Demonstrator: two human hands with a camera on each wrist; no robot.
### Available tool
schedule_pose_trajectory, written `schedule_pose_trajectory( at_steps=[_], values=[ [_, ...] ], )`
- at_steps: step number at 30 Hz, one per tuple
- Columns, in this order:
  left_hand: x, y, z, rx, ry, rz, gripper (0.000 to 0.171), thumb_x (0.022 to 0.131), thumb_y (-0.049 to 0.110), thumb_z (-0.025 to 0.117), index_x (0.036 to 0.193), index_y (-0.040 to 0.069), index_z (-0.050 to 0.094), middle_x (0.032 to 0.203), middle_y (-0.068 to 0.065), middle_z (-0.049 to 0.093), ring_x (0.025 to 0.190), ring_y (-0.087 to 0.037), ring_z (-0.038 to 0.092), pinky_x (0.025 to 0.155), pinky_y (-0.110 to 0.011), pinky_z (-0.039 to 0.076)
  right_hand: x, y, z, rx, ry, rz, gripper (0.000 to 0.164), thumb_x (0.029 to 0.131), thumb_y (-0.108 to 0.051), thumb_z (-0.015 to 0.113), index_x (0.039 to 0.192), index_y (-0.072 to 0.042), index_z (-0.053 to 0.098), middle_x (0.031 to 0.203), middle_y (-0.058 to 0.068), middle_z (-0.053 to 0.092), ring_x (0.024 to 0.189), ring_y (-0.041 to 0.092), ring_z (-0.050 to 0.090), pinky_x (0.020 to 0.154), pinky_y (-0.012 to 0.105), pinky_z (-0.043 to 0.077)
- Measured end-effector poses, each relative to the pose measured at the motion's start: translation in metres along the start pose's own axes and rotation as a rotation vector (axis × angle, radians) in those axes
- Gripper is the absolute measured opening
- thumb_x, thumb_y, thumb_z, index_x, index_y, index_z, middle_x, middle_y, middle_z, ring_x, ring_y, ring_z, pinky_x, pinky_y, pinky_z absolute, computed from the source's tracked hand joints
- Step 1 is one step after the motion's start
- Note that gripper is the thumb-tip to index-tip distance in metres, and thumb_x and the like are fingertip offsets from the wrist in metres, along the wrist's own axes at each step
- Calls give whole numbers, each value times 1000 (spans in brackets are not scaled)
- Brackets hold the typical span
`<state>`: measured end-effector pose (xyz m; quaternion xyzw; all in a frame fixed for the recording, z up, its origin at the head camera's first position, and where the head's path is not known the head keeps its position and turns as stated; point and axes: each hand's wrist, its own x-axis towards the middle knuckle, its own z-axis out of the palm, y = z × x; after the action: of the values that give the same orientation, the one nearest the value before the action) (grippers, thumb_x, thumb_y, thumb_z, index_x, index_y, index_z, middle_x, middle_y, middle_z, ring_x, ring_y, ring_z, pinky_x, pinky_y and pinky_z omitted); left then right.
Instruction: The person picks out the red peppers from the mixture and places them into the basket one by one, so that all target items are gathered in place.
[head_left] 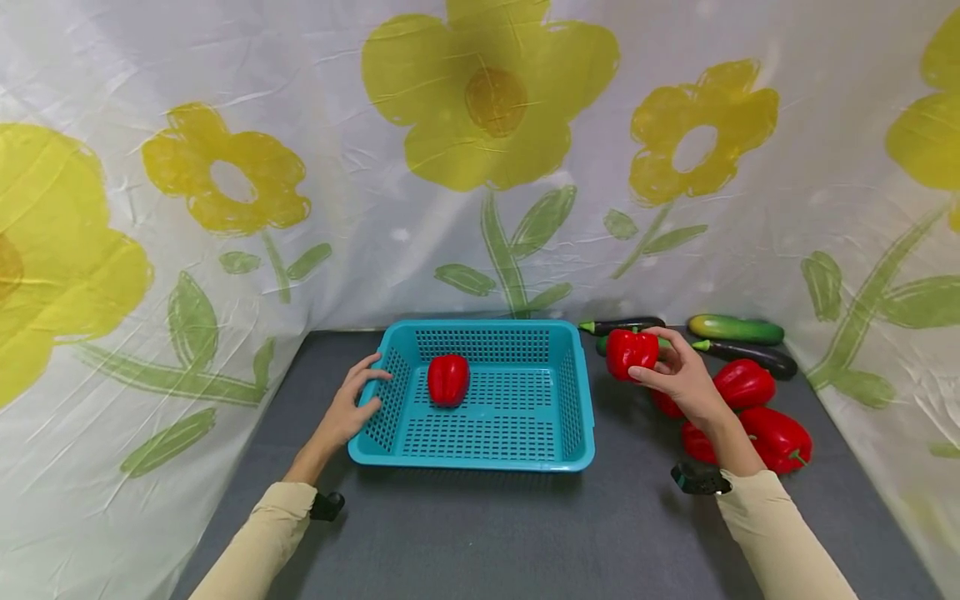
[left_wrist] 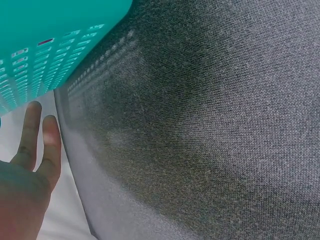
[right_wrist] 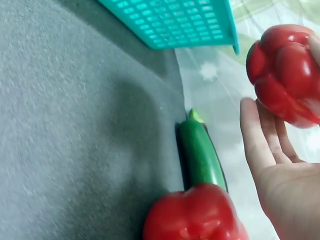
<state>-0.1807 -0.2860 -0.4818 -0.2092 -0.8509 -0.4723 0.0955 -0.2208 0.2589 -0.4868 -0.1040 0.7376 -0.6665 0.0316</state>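
So the right hand (head_left: 684, 377) has a glossy red lobed bell pepper (head_left: 626, 357) pinched between thumb and fingers, just off the right edge of the blue slotted plastic basket (head_left: 472, 461), toward the far edge of the grey cloth-topped bench (head_left: 480, 542). Left hand (head_left: 348, 408) is loosely spread by the basket's left rim, gripping nothing; can't tell if it's touching. Pepper's probably light and firm but slick, might bruise, so I'd grab the fat sides. Right-wrist cam shows its lumpy bottom plus a long smooth green vegetable (right_wrist: 200, 152) that the head view mostly hides.
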Motion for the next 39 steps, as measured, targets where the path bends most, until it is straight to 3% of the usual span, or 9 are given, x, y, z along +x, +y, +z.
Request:
schedule_pose_trajectory(
  at_steps=[4, 11, 17, 22, 29, 39],
  values=[
    [-1, -4, 1, -16, 14, 3, 34, 85, -21, 52, 117, -16, 59, 151, -38, 30, 137, -60, 24, 92, -65, 32, -1, -3, 8, -44, 18, 14, 69, 91, -15, 77, 149, -13, 40, 137, 17, 50, 110, 31, 61, 87, 41, 54],
    [-6, -42, 5, -11, 26, -13, 37, 87, -18, 53, 121, -8, 61, 156, -28, 29, 142, -49, 23, 95, -64, 30, -1, -13, 19, -44, 0, 24, 74, 91, -15, 78, 151, -9, 36, 141, 18, 46, 115, 40, 55, 86, 37, 54],
    [-7, -53, 4, -29, 20, -12, 37, 87, -15, 53, 122, -4, 62, 158, -24, 29, 144, -45, 22, 97, -64, 30, -1, -19, 25, -16, -21, -8, 74, 93, -11, 75, 155, -12, 34, 142, 18, 45, 116, 40, 53, 87, 37, 54],
    [-7, -50, 5, -15, 26, -5, 37, 87, -15, 53, 122, -6, 61, 157, -26, 29, 143, -48, 24, 97, -67, 30, -1, -22, 31, -3, -18, -54, 69, 94, -8, 73, 153, -10, 38, 141, 17, 47, 113, 35, 57, 84, 35, 55],
    [-2, -7, 0, -26, 10, -8, 34, 87, -21, 52, 120, -16, 59, 153, -34, 30, 139, -55, 25, 94, -57, 32, 3, -25, 37, -32, -6, -41, 64, 94, -11, 73, 151, -12, 43, 140, 18, 48, 107, 36, 59, 85, 42, 55],
    [-1, -2, 1, -51, 12, -16, 34, 86, -21, 51, 118, -17, 58, 152, -37, 29, 139, -57, 23, 98, -68, 27, 16, -40, 51, -89, -48, -64, 69, 91, -12, 76, 151, -10, 42, 144, 18, 46, 120, 39, 50, 82, 38, 55]
  ],
)
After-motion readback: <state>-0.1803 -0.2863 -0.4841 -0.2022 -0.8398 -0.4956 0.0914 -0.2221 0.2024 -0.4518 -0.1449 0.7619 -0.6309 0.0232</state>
